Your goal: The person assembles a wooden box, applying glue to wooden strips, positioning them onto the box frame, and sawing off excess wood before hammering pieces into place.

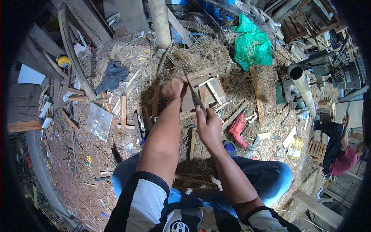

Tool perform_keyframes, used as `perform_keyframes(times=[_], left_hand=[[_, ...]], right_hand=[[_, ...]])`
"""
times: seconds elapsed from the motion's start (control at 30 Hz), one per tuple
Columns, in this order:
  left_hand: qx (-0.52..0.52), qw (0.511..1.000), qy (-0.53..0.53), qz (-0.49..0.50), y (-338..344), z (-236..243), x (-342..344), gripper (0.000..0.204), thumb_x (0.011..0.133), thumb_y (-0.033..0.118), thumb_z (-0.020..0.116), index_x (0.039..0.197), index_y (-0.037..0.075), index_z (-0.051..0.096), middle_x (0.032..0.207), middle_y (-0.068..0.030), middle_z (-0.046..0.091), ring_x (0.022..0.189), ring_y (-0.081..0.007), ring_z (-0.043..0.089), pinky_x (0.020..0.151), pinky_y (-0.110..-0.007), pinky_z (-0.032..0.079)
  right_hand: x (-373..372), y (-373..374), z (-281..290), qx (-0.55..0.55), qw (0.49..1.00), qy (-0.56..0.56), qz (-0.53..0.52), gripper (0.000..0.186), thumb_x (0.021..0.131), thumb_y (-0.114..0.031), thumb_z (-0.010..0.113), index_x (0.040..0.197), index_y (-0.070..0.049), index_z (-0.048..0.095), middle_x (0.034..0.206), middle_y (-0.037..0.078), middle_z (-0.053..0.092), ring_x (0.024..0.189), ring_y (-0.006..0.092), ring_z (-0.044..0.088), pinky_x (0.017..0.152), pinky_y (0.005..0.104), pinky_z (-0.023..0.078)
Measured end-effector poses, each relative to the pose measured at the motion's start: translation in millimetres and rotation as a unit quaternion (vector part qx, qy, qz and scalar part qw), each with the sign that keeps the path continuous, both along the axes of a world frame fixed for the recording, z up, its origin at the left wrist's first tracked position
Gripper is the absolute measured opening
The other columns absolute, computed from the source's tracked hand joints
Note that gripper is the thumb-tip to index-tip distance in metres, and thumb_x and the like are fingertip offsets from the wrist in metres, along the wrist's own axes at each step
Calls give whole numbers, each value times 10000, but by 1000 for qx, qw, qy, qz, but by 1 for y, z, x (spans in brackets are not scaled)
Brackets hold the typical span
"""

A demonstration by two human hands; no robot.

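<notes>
My right hand (209, 125) is closed around the dark handle of a long, narrow-bladed tool (189, 81); I cannot tell whether it is a machete or a saw. Its blade slants away to the upper left, across a small wooden piece (201, 73). Beside the blade, my left hand (172, 88) is closed at the left end of that piece, its fingers partly hidden. Just beyond my knees, under the tool, lies a flat wooden board (189, 102) with several slats around it. A red power drill (238, 130) rests on the ground right of my right hand.
Wood offcuts and straw litter the ground. A green plastic bag (252, 44) lies at the far right, near an upright wooden post (159, 23). A grey metal sheet (99, 121) is on the left. Another person (344, 158) in a dark red shirt sits at the right.
</notes>
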State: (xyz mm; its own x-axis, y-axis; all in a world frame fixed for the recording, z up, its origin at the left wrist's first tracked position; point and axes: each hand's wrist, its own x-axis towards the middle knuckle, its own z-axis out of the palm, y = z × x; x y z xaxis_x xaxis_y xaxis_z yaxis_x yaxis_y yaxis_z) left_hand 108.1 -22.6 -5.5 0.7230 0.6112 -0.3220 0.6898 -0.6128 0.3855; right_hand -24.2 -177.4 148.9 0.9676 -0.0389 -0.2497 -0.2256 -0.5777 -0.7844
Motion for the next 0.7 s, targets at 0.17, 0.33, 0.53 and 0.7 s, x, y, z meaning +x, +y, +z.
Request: perform_keyframes(times=[0.17, 0.33, 0.53, 0.7], left_hand=[[-38, 998, -4, -46, 18, -44, 15, 468, 974, 441, 464, 987, 109, 793, 1027, -212, 738, 1002, -409, 712, 828, -516, 574], [8, 1000, -20, -10, 3, -17, 6, 513, 994, 463, 437, 962, 96, 793, 987, -211, 742, 959, -408, 721, 809, -519, 575], [17, 999, -41, -12, 5, -24, 2, 460, 967, 401, 450, 953, 98, 795, 973, -217, 741, 955, -405, 724, 809, -520, 576], [30, 998, -57, -10, 9, -27, -2, 408, 935, 326, 480, 913, 68, 794, 958, -219, 743, 938, -416, 726, 787, -519, 583]], right_hand=[[21, 19, -11, -6, 999, -49, -10, 381, 980, -296, 607, 879, 69, 644, 677, 287, 622, 678, 446, 672, 629, 479, 497], [-19, -3, -3, 31, 998, -47, -17, 337, 975, -269, 641, 874, 52, 638, 624, 245, 606, 563, 363, 643, 566, 433, 481], [-11, -4, -24, 48, 998, -49, -12, 360, 978, -281, 641, 845, 53, 628, 616, 235, 594, 562, 341, 657, 564, 453, 473], [-20, -1, -28, 20, 998, -56, -10, 357, 976, -285, 640, 858, 53, 628, 693, 276, 636, 651, 397, 691, 604, 466, 506]])
